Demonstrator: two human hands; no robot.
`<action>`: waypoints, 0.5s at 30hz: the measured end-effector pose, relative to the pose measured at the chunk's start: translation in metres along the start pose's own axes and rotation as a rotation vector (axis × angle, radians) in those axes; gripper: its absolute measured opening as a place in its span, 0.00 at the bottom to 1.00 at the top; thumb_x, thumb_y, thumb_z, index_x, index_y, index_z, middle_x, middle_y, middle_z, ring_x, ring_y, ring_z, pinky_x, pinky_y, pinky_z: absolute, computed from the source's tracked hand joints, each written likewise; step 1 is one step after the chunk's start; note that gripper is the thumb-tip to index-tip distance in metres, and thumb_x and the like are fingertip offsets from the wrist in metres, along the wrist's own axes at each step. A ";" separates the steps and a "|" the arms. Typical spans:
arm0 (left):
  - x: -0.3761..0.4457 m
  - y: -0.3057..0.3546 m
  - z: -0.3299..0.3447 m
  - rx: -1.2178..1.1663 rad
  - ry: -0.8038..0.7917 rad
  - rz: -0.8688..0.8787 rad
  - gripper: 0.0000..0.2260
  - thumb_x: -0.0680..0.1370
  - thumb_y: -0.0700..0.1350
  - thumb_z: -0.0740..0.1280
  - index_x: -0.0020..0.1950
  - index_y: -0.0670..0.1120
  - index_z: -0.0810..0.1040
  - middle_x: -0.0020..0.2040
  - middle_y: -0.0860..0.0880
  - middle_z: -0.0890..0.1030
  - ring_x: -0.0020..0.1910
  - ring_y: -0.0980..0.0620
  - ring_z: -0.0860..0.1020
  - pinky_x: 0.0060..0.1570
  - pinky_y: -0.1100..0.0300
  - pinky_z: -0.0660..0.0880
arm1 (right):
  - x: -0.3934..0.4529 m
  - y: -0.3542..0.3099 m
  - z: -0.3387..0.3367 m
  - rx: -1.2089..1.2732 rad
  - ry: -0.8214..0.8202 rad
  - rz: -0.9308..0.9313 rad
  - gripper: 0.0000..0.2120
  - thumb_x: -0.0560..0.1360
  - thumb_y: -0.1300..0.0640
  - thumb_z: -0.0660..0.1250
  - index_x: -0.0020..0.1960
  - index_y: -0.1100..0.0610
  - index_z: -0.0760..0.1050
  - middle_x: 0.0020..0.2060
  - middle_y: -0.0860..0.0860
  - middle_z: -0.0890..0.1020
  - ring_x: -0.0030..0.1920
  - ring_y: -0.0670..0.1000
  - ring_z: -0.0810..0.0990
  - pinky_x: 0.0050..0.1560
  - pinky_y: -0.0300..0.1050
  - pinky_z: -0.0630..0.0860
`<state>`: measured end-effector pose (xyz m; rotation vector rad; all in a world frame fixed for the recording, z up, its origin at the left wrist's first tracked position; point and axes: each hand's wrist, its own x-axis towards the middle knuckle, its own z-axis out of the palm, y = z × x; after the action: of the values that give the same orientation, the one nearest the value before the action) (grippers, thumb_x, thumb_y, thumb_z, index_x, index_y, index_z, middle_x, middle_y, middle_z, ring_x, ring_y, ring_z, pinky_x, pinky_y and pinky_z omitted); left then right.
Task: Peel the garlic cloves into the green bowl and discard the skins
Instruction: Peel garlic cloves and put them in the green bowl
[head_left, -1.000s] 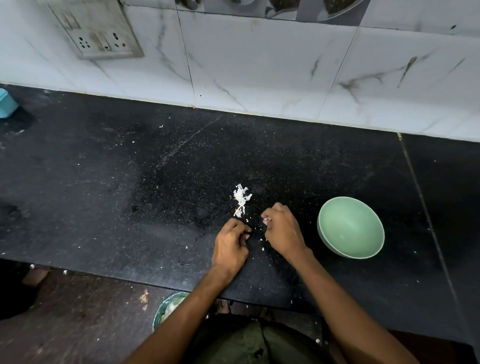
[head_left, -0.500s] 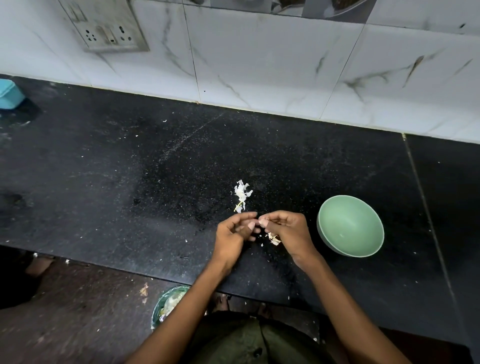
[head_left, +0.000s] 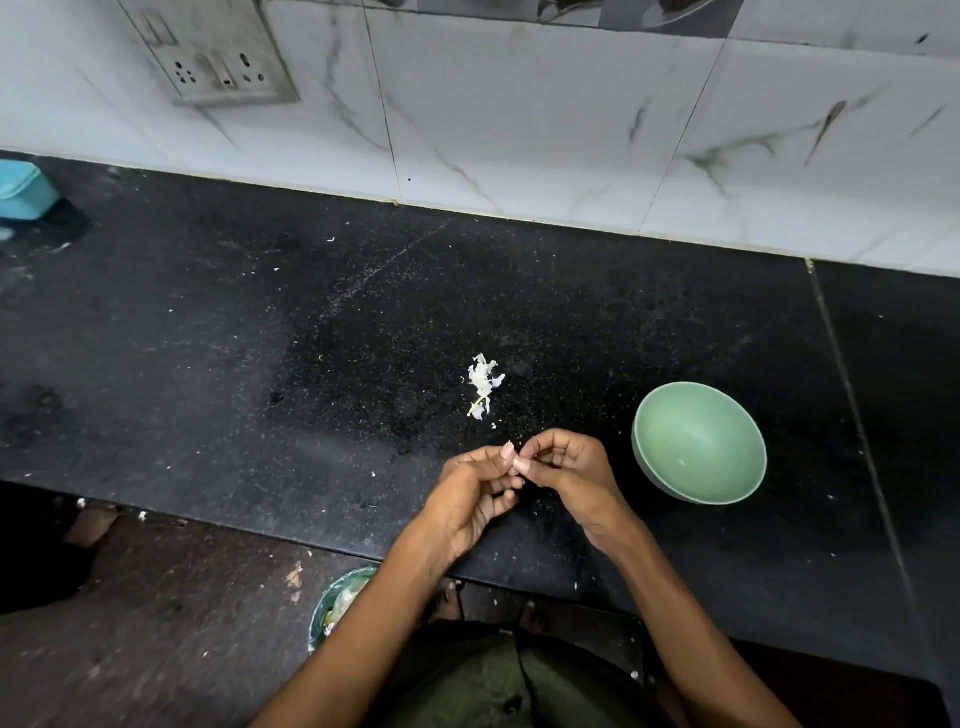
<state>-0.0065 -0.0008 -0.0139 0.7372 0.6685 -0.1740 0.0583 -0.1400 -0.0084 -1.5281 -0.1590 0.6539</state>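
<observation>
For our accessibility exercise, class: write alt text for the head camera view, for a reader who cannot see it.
Two hands, left hand and right hand, meet fingertip to fingertip over a black counter, pinching a small pale piece, too small to identify. An empty green bowl sits to their right, and a small pile of white skins lies just beyond them.

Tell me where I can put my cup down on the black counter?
Lots of bare counter lies between the blue box and the garlic skins, and behind the green bowl. It is crowded around the left hand and right hand.
</observation>
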 end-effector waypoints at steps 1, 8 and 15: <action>-0.001 0.000 0.000 -0.044 -0.016 -0.046 0.04 0.73 0.41 0.70 0.43 0.40 0.80 0.34 0.45 0.80 0.29 0.56 0.78 0.26 0.66 0.75 | -0.001 0.000 0.000 0.009 0.000 -0.018 0.07 0.72 0.71 0.75 0.44 0.62 0.81 0.38 0.53 0.85 0.40 0.47 0.84 0.44 0.37 0.79; -0.003 -0.007 -0.006 -0.213 -0.048 -0.249 0.07 0.75 0.38 0.67 0.51 0.37 0.78 0.35 0.45 0.79 0.30 0.54 0.79 0.23 0.68 0.74 | -0.003 0.003 0.003 -0.118 0.005 -0.098 0.14 0.68 0.71 0.79 0.42 0.56 0.78 0.36 0.49 0.82 0.40 0.47 0.80 0.44 0.40 0.79; -0.004 -0.003 -0.004 -0.165 -0.025 -0.322 0.05 0.71 0.36 0.68 0.45 0.37 0.82 0.34 0.45 0.79 0.28 0.52 0.79 0.22 0.67 0.74 | -0.003 0.002 0.001 -0.174 -0.022 -0.049 0.16 0.69 0.73 0.77 0.41 0.55 0.74 0.36 0.52 0.80 0.39 0.50 0.77 0.44 0.46 0.77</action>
<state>-0.0129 -0.0008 -0.0149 0.4651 0.7663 -0.4172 0.0547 -0.1406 -0.0091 -1.6787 -0.2747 0.6312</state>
